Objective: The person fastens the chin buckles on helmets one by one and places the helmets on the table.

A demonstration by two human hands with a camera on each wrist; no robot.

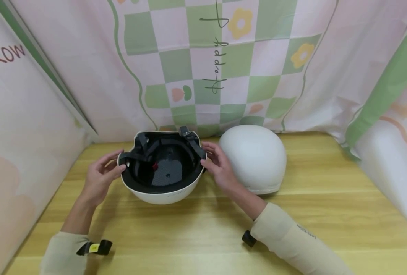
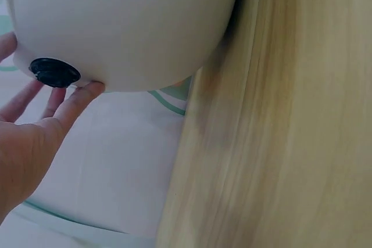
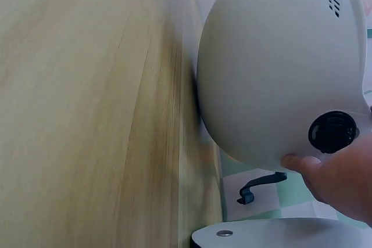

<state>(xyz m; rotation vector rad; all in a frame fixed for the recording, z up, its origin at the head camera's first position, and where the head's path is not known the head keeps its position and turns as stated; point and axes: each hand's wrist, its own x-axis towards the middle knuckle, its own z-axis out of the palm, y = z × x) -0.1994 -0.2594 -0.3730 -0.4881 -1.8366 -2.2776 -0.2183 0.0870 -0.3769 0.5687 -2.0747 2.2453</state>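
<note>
A white helmet [image 1: 165, 196] is upside down on the table, its black lining [image 1: 169, 172] facing up. Black chin straps [image 1: 143, 147] with a buckle lie across its opening. The left hand [image 1: 100, 175] grips the left rim, thumb at the inner edge and fingers outside. On the opposite rim, the right hand [image 1: 220, 168] holds on with its thumb at the edge. Both wrist views show the smooth shell close up, with a black round cap [image 2: 55, 72] near the left fingers and a black disc [image 3: 333, 132] near the right thumb.
Just right of the right hand stands a second white helmet [image 1: 253, 156], dome up. The wooden table [image 1: 175, 236] meets a checkered, flowered curtain [image 1: 206, 65] at the back. More fabric [image 1: 24, 126] hangs along the left side and the right.
</note>
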